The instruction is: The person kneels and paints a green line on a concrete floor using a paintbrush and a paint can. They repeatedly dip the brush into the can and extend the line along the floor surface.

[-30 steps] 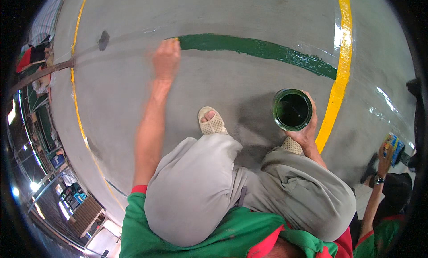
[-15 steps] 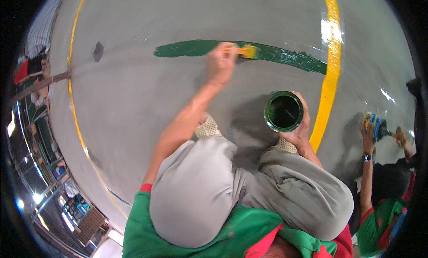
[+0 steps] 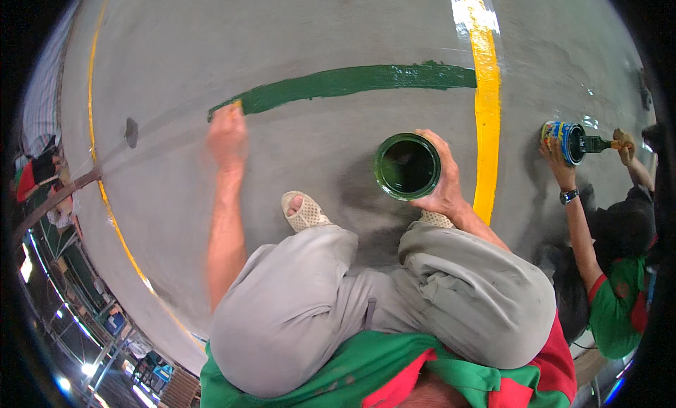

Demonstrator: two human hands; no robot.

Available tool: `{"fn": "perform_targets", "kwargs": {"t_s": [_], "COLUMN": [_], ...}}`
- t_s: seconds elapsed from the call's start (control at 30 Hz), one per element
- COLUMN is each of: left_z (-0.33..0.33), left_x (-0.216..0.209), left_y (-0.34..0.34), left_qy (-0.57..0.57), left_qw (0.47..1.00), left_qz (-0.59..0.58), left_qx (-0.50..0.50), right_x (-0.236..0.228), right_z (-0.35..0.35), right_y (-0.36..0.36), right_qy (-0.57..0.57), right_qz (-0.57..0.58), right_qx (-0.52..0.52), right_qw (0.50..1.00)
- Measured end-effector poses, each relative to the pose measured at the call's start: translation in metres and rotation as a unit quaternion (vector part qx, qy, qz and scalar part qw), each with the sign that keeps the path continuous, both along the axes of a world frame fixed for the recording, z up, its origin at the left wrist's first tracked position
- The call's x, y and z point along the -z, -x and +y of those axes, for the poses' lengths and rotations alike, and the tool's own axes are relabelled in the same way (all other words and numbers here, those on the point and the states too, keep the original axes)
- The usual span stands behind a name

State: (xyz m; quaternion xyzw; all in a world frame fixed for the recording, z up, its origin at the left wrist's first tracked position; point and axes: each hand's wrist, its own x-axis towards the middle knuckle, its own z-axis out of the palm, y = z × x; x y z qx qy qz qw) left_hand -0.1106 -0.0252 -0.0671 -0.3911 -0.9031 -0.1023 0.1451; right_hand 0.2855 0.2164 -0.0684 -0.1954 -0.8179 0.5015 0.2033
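Observation:
My left hand (image 3: 229,137), slightly blurred, is closed around a paintbrush (image 3: 238,106) at the left end of a green painted stripe (image 3: 359,82). Only a small yellow part of the brush shows past my fingers; its bristles are hidden. My right hand (image 3: 445,179) grips an open paint can (image 3: 380,172) from its right side, above the grey floor (image 3: 303,151). Dark green paint is inside, and the rim is smeared green. The wet-looking stripe runs right until it meets a thick yellow line (image 3: 486,133).
At the right, a co-worker's hands hold a blue-and-yellow paint can (image 3: 556,137) and a brush (image 3: 598,144). A thin yellow line (image 3: 116,214) crosses the floor at the left, near a dark patch (image 3: 132,132). My sandalled foot (image 3: 304,212) is below the stripe.
My left hand has swept the brush leftward from mid-stripe to its left end. The green stripe reaches farther left. The view has shifted; the co-worker's brush is now at their can's mouth.

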Motion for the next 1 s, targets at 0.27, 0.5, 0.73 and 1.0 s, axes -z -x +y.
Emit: {"fn": "perform_targets", "kwargs": {"t_s": [0.27, 0.5, 0.73, 1.0], "left_z": [0.125, 0.094, -0.045, -0.11], "left_x": [-0.009, 0.019, -0.004, -0.158], "left_y": [-0.116, -0.072, 0.03, 0.02], "left_qy": [-0.144, -0.284, -0.198, -0.338], "left_qw": [0.955, 0.879, 0.933, 0.872], "left_qz": [-0.205, -0.38, -0.212, -0.269], "left_qx": [0.161, -0.051, -0.216, -0.231], "right_x": [-0.001, -0.002, 0.0, -0.009], "right_z": [0.0, 0.004, 0.011, 0.023], "right_y": [-0.003, -0.008, 0.007, 0.05], "right_qy": [0.003, -0.01, 0.029, 0.041], "right_qz": [0.007, -0.002, 0.032, 0.063], "right_qx": [0.003, -0.004, -0.031, -0.087], "right_qw": [1.0, 1.0, 0.999, 0.993]}}
